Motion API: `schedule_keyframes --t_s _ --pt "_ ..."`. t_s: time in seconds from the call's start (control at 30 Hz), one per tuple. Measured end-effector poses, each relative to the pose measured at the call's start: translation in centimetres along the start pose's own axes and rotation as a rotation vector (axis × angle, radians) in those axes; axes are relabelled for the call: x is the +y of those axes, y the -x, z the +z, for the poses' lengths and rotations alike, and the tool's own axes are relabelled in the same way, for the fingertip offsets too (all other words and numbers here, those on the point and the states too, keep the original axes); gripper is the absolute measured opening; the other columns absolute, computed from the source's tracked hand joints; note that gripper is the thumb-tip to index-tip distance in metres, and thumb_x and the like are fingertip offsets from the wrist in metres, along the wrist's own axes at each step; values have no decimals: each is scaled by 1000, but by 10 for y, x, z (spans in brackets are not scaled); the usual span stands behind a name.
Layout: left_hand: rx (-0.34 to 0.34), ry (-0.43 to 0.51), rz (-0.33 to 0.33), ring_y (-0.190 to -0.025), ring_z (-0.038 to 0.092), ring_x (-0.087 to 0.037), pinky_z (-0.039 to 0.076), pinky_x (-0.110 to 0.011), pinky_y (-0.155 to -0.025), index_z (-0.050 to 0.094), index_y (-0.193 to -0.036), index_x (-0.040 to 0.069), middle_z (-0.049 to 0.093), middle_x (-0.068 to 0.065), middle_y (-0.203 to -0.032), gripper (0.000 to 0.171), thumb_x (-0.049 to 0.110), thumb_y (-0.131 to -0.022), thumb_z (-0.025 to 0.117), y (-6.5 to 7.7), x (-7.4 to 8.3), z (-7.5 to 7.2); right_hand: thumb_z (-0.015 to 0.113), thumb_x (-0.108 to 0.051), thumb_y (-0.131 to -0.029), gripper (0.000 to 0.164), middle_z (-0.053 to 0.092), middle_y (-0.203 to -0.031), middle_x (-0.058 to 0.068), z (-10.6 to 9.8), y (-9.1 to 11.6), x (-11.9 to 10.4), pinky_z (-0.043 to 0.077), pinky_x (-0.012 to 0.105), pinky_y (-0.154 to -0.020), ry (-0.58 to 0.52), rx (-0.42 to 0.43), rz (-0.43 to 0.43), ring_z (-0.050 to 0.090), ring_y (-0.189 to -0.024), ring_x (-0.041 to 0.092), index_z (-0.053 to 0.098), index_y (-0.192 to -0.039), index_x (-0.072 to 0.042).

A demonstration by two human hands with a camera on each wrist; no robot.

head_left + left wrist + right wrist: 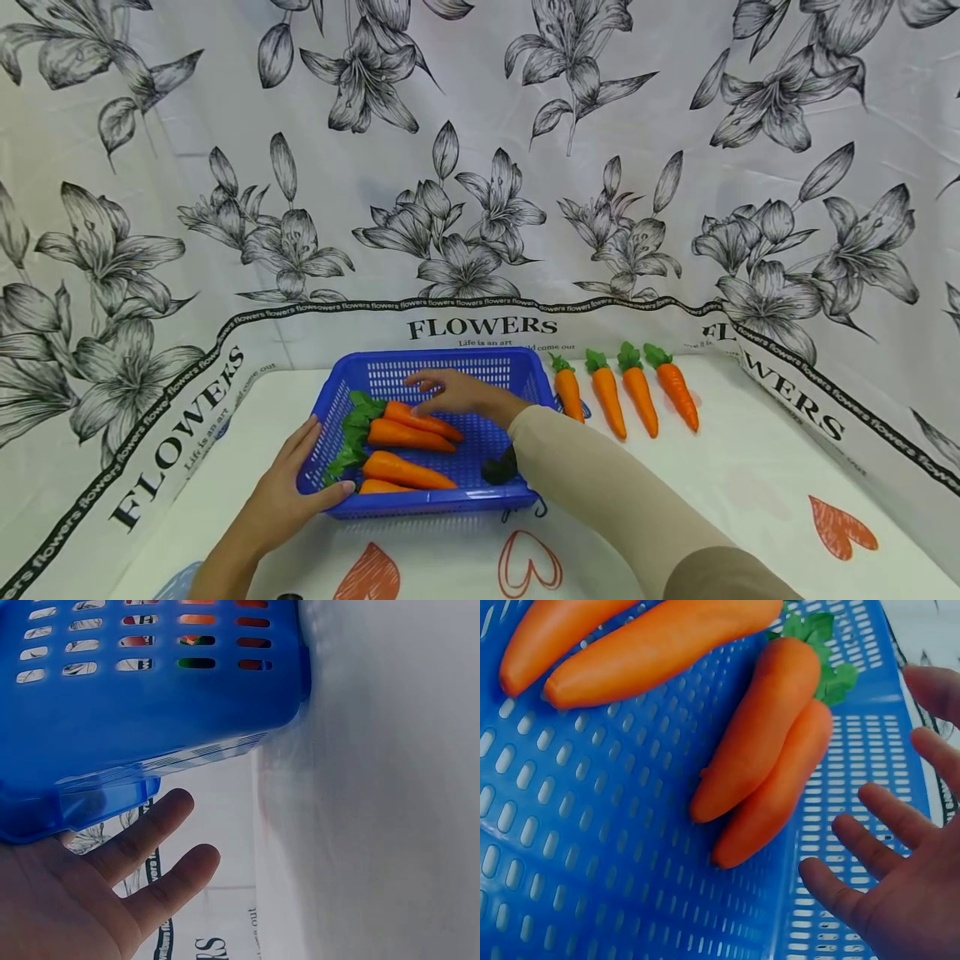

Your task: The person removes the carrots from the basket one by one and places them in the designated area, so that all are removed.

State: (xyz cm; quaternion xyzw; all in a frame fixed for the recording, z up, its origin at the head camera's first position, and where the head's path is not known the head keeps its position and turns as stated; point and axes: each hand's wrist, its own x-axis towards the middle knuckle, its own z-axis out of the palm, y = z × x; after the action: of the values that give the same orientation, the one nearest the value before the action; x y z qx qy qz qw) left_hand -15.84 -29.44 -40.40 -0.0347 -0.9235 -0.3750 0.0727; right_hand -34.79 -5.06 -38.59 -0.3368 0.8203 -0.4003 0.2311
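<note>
A blue plastic basket (pixel 480 479) holds several orange carrots (pixel 412 436) with green leafy tops (pixel 352 433) toward its left side. My left hand (pixel 288 492) rests against the basket's left near corner, thumb over the rim; in the left wrist view, two straight fingers (pixel 142 836) extend beside the outer wall. Over the back part of the basket, my right hand (pixel 457 392) hovers near the rearmost carrot. Spread, relaxed fingers show on the right hand (pixel 907 877) in the right wrist view, holding nothing, beside two carrots (pixel 761 739) lying together.
To the right of the basket, several more carrots (pixel 636 392) lie in a row on the white tablecloth (pixel 750 467), tops pointing back. A flower-printed curtain (pixel 480 167) stands behind the table. Something dark (pixel 501 467) shows beneath the right wrist.
</note>
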Motion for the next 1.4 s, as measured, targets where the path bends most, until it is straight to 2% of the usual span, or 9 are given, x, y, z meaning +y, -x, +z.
schedule_keyframes --t_s 0.23,0.53,0.77,0.83,1.0,1.17,1.23,1.4 --pt "7 -7 -5 -136 18 -51 20 -74 -97 18 -153 2 9 -13 -159 99 45 -82 72 -2 1 -1 73 -32 -86 60 47 -141 8 0 -2 -1 38 50 -102 65 -38 36 43 -128 29 50 -142 -25" --pt "1 32 -12 -137 17 -50 19 -73 -99 20 -153 1 9 -14 -159 100 45 -81 74 1 2 8 73 -25 -86 57 50 -137 9 7 -12 16 40 49 -100 42 -51 60 47 -124 27 53 -139 -24" --pt "10 4 -8 -136 18 -50 21 -73 -98 20 -153 2 10 -14 -159 100 46 -81 73 2 6 5 74 -23 -86 58 54 -134 9 7 -16 15 42 45 -100 36 -88 70 50 -122 24 52 -140 -25" --pt "9 -3 -11 -136 18 -51 21 -73 -98 19 -153 2 9 -14 -159 99 45 -81 73 2 7 3 73 -20 -87 56 56 -132 9 7 -17 13 45 41 -97 27 -107 69 53 -118 23 53 -139 -23" --pt "5 -6 -23 -137 17 -51 20 -73 -98 19 -153 2 9 -15 -159 100 45 -81 73 2 5 2 72 -15 -87 49 62 -117 7 9 -17 12 54 37 -79 -55 -150 81 61 -99 19 58 -134 -20" --pt "8 -2 -31 -137 17 -51 20 -73 -98 19 -153 2 9 -14 -159 101 46 -81 73 1 3 2 75 -11 -84 56 62 -106 8 15 -17 14 56 39 -76 -114 -244 92 64 -89 23 53 -135 -13" --pt "8 -4 -33 -137 17 -50 20 -73 -98 19 -153 2 9 -14 -159 101 46 -81 73 1 3 3 75 -8 -83 56 62 -103 9 16 -17 14 56 38 -74 -114 -241 98 64 -87 25 53 -135 -13" --pt "5 -13 -46 -137 17 -50 20 -72 -98 19 -153 3 9 -14 -159 102 48 -80 73 2 3 2 77 -12 -83 52 64 -98 6 13 -17 12 55 38 -66 -62 -169 120 63 -83 23 60 -131 -21"
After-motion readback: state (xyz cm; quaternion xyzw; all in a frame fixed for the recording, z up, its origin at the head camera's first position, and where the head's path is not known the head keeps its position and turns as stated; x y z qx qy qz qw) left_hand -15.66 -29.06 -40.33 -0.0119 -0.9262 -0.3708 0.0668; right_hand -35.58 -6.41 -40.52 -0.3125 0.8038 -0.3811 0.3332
